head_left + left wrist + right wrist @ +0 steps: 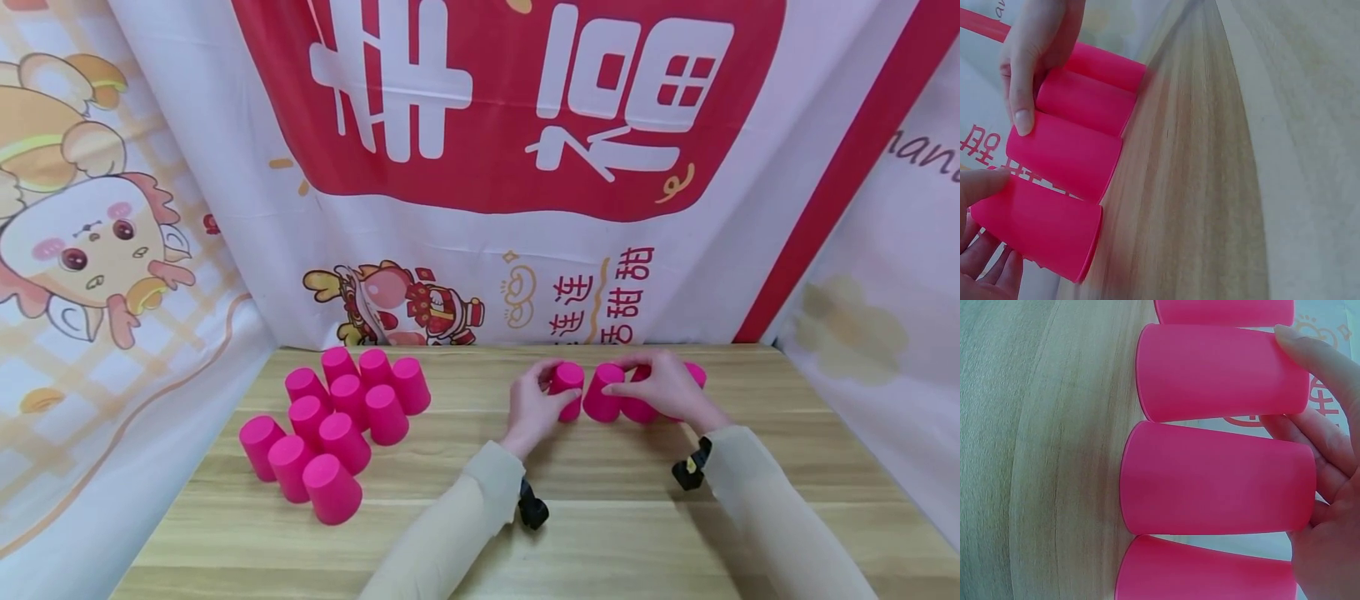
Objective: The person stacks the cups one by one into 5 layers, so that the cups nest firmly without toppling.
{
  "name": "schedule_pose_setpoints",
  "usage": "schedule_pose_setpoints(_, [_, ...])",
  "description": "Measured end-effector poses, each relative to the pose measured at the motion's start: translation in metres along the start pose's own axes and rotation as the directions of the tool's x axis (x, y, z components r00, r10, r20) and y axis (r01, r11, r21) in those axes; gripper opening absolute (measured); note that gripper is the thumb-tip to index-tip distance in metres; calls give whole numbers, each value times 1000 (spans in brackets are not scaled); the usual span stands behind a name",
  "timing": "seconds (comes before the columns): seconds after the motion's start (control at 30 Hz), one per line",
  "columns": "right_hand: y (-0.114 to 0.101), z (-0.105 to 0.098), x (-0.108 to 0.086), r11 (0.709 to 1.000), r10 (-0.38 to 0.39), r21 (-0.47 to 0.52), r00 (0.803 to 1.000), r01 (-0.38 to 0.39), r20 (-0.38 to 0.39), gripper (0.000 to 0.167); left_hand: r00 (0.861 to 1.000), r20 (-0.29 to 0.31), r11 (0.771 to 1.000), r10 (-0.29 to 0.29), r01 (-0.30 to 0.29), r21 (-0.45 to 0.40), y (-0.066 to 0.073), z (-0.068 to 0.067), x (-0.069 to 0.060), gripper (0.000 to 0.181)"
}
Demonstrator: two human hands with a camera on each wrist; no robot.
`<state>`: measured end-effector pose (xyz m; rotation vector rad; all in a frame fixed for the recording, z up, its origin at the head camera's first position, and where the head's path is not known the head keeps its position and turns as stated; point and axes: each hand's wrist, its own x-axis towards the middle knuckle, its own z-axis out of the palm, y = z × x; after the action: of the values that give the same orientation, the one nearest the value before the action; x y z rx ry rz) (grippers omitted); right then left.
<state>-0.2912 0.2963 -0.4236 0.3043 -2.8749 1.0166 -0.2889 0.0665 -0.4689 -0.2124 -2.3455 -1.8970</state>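
Note:
Several pink plastic cups stand mouth down in a row at the right back of the wooden table. My left hand grips the leftmost cup, thumb on the near side and fingers behind. With thumb and fingers my right hand holds the second cup near its closed top. Its palm is beside the third cup, and the rightmost cup is partly hidden behind that hand. A narrow gap shows between the two held cups in the left wrist view.
On the table's left side, several more pink cups stand mouth down in a loose block of rows. A printed cloth hangs along the table's back edge, with cloth walls on both sides. Each wrist carries a black camera.

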Motion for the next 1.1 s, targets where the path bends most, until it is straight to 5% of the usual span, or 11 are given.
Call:
schedule_pose_setpoints(0.73, [1,2,-1,1000,22,10,1000,-22,19,61,998,55,999,-22,24,-23,-3,-3,-1,61])
schedule_pose_setpoints(1.1, [-15,-10,-3,999,14,38,1000,-14,1,85,998,50,999,50,-48,-25,13,-27,-7,65])
